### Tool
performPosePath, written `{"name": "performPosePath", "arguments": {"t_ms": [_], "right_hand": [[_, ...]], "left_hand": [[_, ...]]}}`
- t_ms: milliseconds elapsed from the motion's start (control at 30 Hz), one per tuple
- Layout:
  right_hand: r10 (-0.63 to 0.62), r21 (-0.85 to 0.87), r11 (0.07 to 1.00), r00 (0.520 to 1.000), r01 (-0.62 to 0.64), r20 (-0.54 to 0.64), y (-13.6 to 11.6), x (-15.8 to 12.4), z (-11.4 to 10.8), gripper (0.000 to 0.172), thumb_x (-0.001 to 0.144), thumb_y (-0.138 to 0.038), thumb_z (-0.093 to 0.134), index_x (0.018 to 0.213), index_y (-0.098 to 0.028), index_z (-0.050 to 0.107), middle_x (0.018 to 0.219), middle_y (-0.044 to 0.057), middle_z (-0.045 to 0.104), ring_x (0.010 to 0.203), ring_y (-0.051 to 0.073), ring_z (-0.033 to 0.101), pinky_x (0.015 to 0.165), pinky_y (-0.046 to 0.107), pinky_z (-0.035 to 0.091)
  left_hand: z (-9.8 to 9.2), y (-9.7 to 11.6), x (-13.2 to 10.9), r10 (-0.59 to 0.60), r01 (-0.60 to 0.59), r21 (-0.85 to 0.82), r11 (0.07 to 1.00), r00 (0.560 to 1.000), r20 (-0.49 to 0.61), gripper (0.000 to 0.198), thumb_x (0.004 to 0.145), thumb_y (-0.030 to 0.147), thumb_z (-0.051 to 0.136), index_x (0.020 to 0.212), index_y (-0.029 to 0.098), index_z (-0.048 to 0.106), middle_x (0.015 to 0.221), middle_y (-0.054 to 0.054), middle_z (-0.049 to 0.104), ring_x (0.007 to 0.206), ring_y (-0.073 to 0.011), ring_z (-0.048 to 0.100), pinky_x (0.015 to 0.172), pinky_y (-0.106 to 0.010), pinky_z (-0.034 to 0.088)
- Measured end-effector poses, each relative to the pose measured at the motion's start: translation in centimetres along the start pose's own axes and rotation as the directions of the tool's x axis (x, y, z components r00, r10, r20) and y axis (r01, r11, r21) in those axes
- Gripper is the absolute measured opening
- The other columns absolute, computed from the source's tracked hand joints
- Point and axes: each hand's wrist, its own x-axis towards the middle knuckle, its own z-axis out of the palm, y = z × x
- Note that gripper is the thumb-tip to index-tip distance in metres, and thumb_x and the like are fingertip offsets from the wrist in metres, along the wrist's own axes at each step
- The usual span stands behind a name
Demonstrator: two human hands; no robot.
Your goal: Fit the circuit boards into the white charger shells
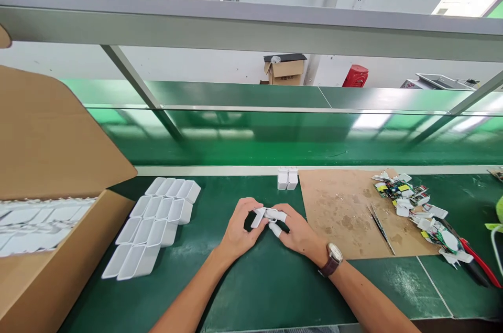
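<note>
Well, over at nine o'clock from the hands sits an open cardboard box (47, 165), its flap raised, with rows of white parts (35, 223) packed inside. Just beside it, at about ten o'clock, white plastic shells (155, 223) lie in neat slanted rows on the green bench mat (255, 291), open sides up.

In the middle, the person's left hand (239, 229) and right hand (299, 234) meet knuckle to knuckle above the mat. Between them is a small white piece (270, 214). The left thumb and fingers are pinched onto its left end, and the right fingers are closed onto its right end. One right fingertip looks white, though I cannot tell whether it is covered or part of the piece. A wristwatch (333, 258) with a dark strap sits on the right wrist.

At twelve o'clock, near the mat's far edge, two white housings (287, 178) stand upright and touch each other. At two o'clock lies a scuffed brown board (338, 207) with a thin metal tool (380, 225) resting on it. Further along, at three o'clock, a heap of circuit boards and white bits (416, 207) spills over the board's right edge. Red-handled cutters (481, 265) lie just beyond it.

Behind it all runs the green conveyor belt (275, 139).
</note>
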Motion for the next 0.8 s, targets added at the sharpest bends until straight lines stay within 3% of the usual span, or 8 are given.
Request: {"name": "performPosePath", "arguments": {"t_ms": [100,133,200,300,400,667,733,800], "right_hand": [[0.172,0.229,0.961,0.984,-0.158,-0.045,0.1,0.2,0.6,0.033,0.097,-0.028,0.062,0.13,-0.025,0.062,0.124,0.011,0.066,0.112,0.024,0.066,0.097,0.043,0.058],[0.279,0.368,0.898,0.959,-0.242,-0.049,0.1,0.3,0.8,0.034,0.095,-0.033,0.065,0.128,-0.024,0.064,0.121,0.01,0.068,0.109,0.024,0.067,0.095,0.042,0.059],[0.478,0.652,0.657,0.878,-0.379,0.028,-0.1,0.6,1.0,0.038,0.091,-0.045,0.07,0.122,-0.022,0.067,0.111,0.009,0.072,0.103,0.025,0.07,0.092,0.044,0.059],[0.558,0.851,0.279,0.796,-0.445,0.234,-0.9,1.0,0.9,0.045,0.086,-0.055,0.073,0.111,-0.017,0.07,0.1,0.01,0.076,0.097,0.028,0.072,0.086,0.047,0.06],[0.533,0.886,0.138,0.787,-0.442,0.31,-1.8,1.2,0.7,0.046,0.083,-0.056,0.076,0.103,-0.015,0.071,0.094,0.012,0.077,0.095,0.03,0.073,0.082,0.047,0.059],[0.535,0.878,0.157,0.786,-0.452,0.309,-2.0,1.4,0.7,0.045,0.083,-0.057,0.073,0.099,-0.016,0.069,0.091,0.011,0.075,0.091,0.029,0.073,0.08,0.047,0.059],[0.561,0.851,0.256,0.787,-0.459,0.256,-1.8,1.4,0.7,0.045,0.083,-0.059,0.071,0.101,-0.017,0.068,0.094,0.01,0.074,0.091,0.028,0.072,0.082,0.047,0.059],[0.592,0.773,0.443,0.796,-0.454,0.128,-1.6,1.2,0.5,0.042,0.083,-0.056,0.073,0.104,-0.019,0.066,0.098,0.008,0.072,0.092,0.026,0.07,0.086,0.047,0.058]], "left_hand": [[0.3,-0.4,-0.2,-0.049,0.046,-0.095,0.994,0.998,-0.026,0.059,0.088,0.033,0.077,0.14,0.027,0.049,0.13,-0.012,0.054,0.106,-0.0236,0.067,0.089,-0.042,0.062],[0.4,-0.4,-0.3,-0.05,0.046,-0.13,0.99,0.998,-0.026,0.074,0.083,0.037,0.082,0.146,0.028,0.044,0.136,-0.014,0.051,0.11,-0.0258,0.067,0.091,-0.044,0.063],[0.6,-0.1,-0.4,-0.031,0.029,-0.142,0.989,0.999,-0.013,0.091,0.076,0.042,0.088,0.151,0.028,0.038,0.139,-0.015,0.051,0.115,-0.0293,0.067,0.094,-0.047,0.062],[1.0,0.4,-0.6,0.003,-0.006,-0.048,0.999,0.999,-0.044,0.079,0.081,0.043,0.084,0.147,0.028,0.044,0.128,-0.012,0.063,0.107,-0.0272,0.07,0.094,-0.047,0.061],[1.2,0.8,-0.7,0.061,-0.061,0.005,0.998,0.992,-0.111,0.074,0.082,0.046,0.083,0.144,0.028,0.048,0.122,-0.01,0.068,0.101,-0.0256,0.071,0.091,-0.045,0.061],[1.1,0.4,-0.7,0.093,-0.092,0.017,0.996,0.99,-0.105,0.075,0.085,0.048,0.079,0.148,0.027,0.044,0.122,-0.011,0.07,0.106,-0.0266,0.07,0.091,-0.044,0.061],[1.1,0.4,-0.8,0.071,-0.072,-0.005,0.997,0.995,-0.068,0.082,0.082,0.051,0.081,0.15,0.026,0.043,0.126,-0.013,0.069,0.111,-0.0286,0.07,0.095,-0.047,0.06],[0.9,0.4,-0.8,0.021,-0.022,-0.042,0.999,0.999,-0.037,0.082,0.083,0.053,0.08,0.151,0.025,0.043,0.129,-0.014,0.069,0.115,-0.0298,0.069,0.099,-0.048,0.058]]}}
